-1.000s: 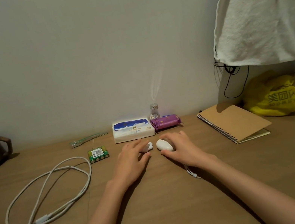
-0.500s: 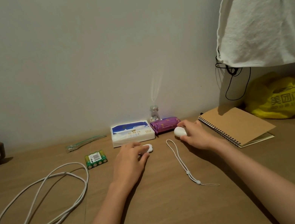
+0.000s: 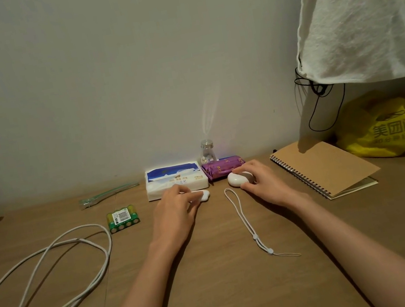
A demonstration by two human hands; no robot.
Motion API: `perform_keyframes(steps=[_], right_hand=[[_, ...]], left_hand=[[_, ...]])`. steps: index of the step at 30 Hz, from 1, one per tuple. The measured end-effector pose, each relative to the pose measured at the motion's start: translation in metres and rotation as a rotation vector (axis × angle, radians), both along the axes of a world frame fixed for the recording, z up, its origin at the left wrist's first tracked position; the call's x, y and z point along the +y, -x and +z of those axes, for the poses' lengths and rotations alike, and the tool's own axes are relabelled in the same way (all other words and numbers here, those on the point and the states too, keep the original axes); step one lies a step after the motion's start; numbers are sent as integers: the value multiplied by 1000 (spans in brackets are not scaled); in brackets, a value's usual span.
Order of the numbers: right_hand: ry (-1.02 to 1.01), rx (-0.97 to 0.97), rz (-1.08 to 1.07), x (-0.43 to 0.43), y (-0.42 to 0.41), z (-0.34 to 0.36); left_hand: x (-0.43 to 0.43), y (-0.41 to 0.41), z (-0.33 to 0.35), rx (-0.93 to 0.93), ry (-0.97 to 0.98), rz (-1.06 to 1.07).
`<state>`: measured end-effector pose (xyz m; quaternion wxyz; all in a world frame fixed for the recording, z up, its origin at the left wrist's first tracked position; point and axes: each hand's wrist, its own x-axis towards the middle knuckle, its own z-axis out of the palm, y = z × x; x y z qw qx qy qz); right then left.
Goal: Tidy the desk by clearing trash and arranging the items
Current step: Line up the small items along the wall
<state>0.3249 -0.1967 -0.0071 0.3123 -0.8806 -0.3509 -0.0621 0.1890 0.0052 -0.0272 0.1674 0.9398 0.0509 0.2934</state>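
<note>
The right hand (image 3: 261, 183) curls its fingers round a smooth, round white pebble (image 3: 235, 178). A thin white strap (image 3: 249, 226) starts just beside those fingers and trails down the brown wooden desk (image 3: 219, 285). The left hand (image 3: 176, 209) pinches a small, shiny white bit (image 3: 204, 195) at its fingertips. Just past both sets of fingers lie soft tissues (image 3: 171, 180) and a crinkly purple pack (image 3: 219, 168).
</note>
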Motion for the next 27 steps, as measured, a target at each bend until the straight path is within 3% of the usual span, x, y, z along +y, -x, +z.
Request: perform_keyframes(steps=[4, 17, 27], right_hand=[[-14, -104, -44, 3, -3, -7], [-115, -124, -188, 9, 22, 7], [437, 105, -240, 9, 67, 9]], left_hand=[[-1, -4, 0, -7, 3, 17], [-2, -7, 3, -15, 75, 70], [0, 34, 20, -117, 237, 53]])
